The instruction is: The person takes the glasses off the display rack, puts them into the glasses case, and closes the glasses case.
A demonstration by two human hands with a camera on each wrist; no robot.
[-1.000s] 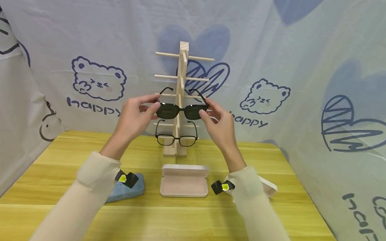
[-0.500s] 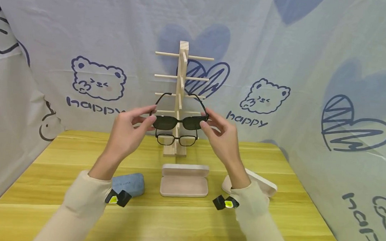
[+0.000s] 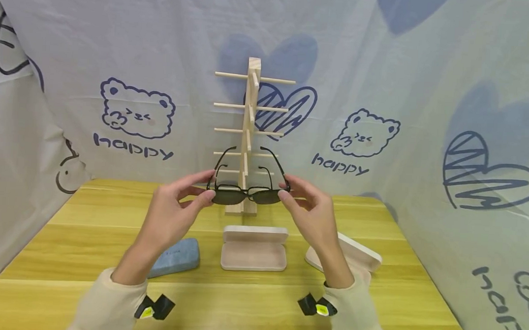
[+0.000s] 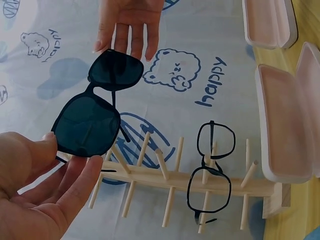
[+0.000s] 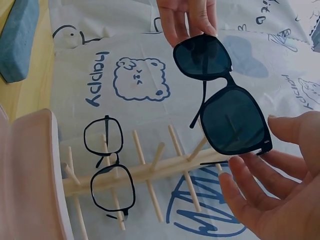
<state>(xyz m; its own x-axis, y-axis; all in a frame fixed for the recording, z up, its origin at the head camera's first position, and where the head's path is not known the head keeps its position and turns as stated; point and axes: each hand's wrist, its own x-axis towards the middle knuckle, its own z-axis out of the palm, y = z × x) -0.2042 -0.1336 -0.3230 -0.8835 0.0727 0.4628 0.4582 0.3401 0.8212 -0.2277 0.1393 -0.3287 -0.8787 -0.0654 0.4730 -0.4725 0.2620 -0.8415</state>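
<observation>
Both hands hold a pair of black sunglasses (image 3: pixel 228 197) level in front of a wooden glasses stand (image 3: pixel 252 93), with the temples pointing toward it. My left hand (image 3: pixel 171 212) pinches the left outer corner between thumb and fingers. At the right outer corner, my right hand (image 3: pixel 313 216) grips in the same way, its thumb on the front near the lens edge. Clear-lensed, black-framed eyeglasses (image 4: pixel 212 167) sit on the stand's lowest pegs. In the head view the sunglasses overlap them and partly hide them; the wrist views show the two pairs apart.
In front of the stand lies an opened pale pink glasses case (image 3: pixel 253 258). Another opened case (image 3: pixel 360 253) lies to the right, partly behind the right wrist. A blue closed case (image 3: pixel 180 257) is on the left of the wooden table (image 3: pixel 249 307). A printed cloth hangs behind.
Both hands have brought the sunglasses down along the stand, from around its middle pegs to the height of the eyeglasses. The eyeglasses and cases stay where they were.
</observation>
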